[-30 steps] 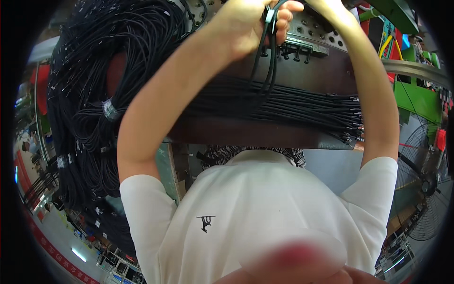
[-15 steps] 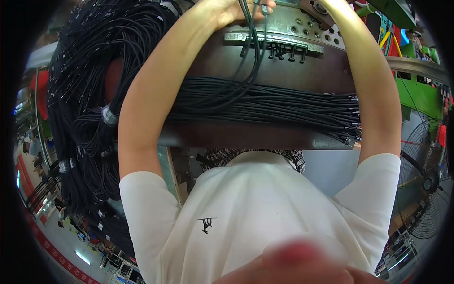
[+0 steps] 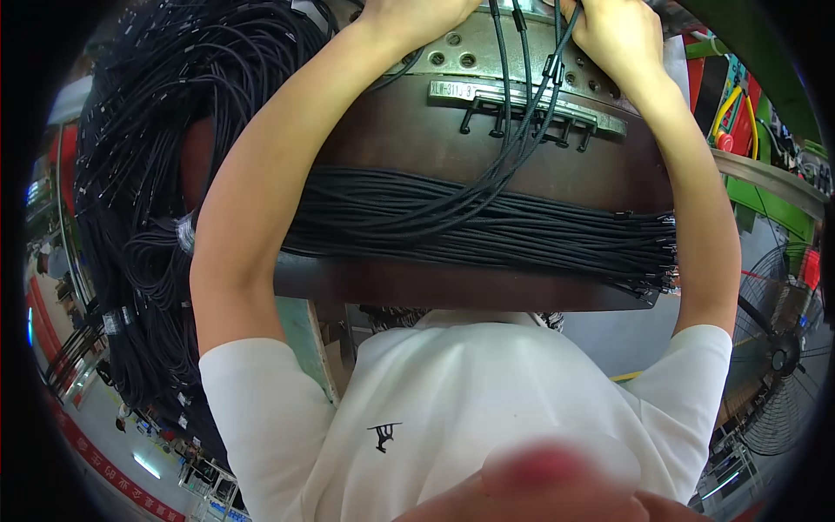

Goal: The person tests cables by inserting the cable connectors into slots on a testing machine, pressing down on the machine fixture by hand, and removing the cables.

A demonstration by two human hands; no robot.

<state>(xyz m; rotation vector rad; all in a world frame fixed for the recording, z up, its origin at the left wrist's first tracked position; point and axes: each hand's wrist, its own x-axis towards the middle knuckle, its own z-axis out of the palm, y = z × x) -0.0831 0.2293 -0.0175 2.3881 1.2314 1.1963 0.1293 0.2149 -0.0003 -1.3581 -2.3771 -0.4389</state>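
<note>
Okay, I've got one bundle of slim black cables (image 3: pixel 557 228) laid flat, near side of the dark-brown tabletop (image 3: pixel 417 285); a few thin round black cables (image 3: pixel 503 172) rise far, unflattened. Right hand (image 3: pixel 622 39) pinches one; left hand (image 3: pixel 426 16) cropped, grip can't tell. Remaining count unclear.

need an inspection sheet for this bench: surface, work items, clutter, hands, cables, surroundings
Surface: dark brown table, its near edge visible.
Work items: a few loose cables run up from the bundle across a metal bar with black pegs.
Clutter: tangled heap of black cables at the left.
Hands: left hand cut off by the upper edge, fingers hidden; right hand by a loose cable, grip unclear.
Cables: bundle lies sideways across the table, ends at the right.
Surroundings: fan at the right.
</note>
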